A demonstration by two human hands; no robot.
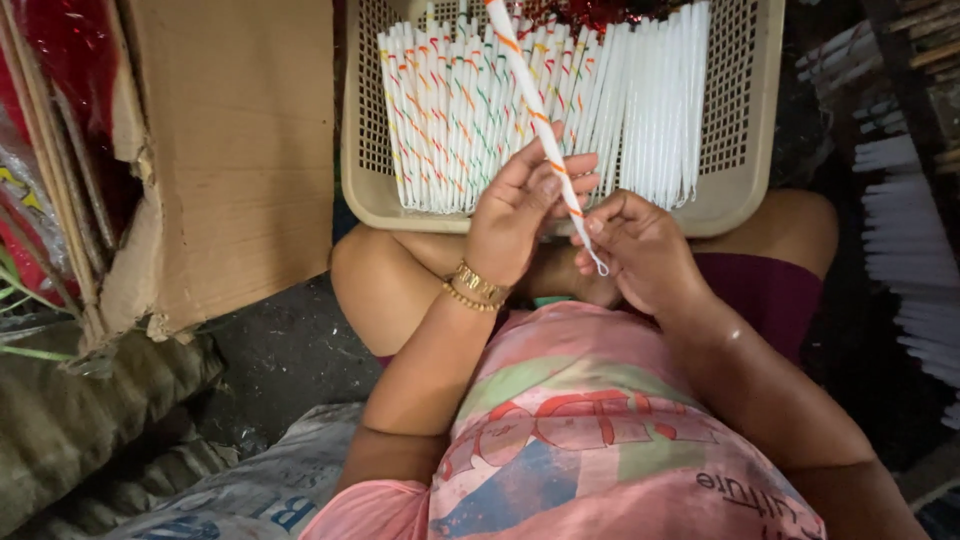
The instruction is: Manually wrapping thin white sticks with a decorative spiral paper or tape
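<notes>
Two hands share one thin white stick [540, 125] with coloured stripes: left hand [520, 215] fingers wrapped around its middle, right hand [640, 250] fingers pinching its lower tip, over the near edge of a beige basket [745, 120] on the lap, filled with similar sticks [480, 110].

Basket [735, 150] rests on the person's knees, sticks [450, 120] lying side by side in it. Both hands sit just before the basket: left hand [515, 215], right hand [640, 250], one stick [540, 120] between them. Cardboard box [230, 150] left of basket; more sticks [910, 250] stacked right.
</notes>
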